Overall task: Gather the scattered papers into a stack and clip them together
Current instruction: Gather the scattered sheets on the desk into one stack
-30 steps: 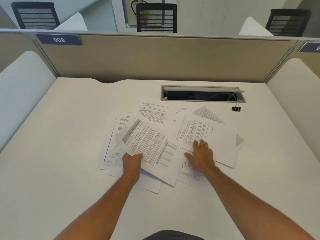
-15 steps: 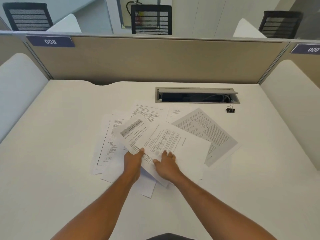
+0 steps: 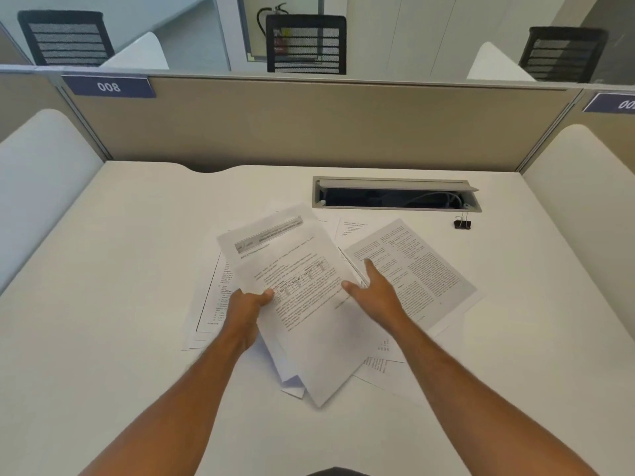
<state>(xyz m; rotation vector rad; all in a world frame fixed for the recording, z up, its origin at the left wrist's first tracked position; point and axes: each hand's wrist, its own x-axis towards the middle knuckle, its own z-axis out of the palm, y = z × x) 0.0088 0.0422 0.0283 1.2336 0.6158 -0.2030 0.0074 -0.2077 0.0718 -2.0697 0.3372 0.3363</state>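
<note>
1. Centrally, the papers (image 3: 309, 304) lie overlapping on the white desk (image 3: 103, 304), near the person's edge and in front of the cable slot (image 3: 395, 197).
2. Left hand (image 3: 245, 304): its fingers curl round the left edge of a small bundle of sheets, thumb on the printed face, pinching the bundle. The bundle tilts, its far corner towards the slot and its near corner towards the person.
3. Right hand (image 3: 374, 290): its fingers are straight and spread, the forefinger reaching onto a two-column sheet (image 3: 422, 269) that lies flat on the desk to the right of the bundle. The thumb touches the right edge of the bundle. This hand grips nothing.
4. More sheets lie flat beneath and around the bundle: one with a ruled border at the left (image 3: 213, 304), others showing at the near right and behind the two-column sheet.
5. A black binder clip (image 3: 462, 223) stands on the desk just beside the right end of the slot, well apart from both hands and apart from the papers.
6. A beige partition (image 3: 309, 125) with a label reading "008" (image 3: 109, 86) closes the far side of the desk; black chairs (image 3: 305, 42) stand beyond it.
</note>
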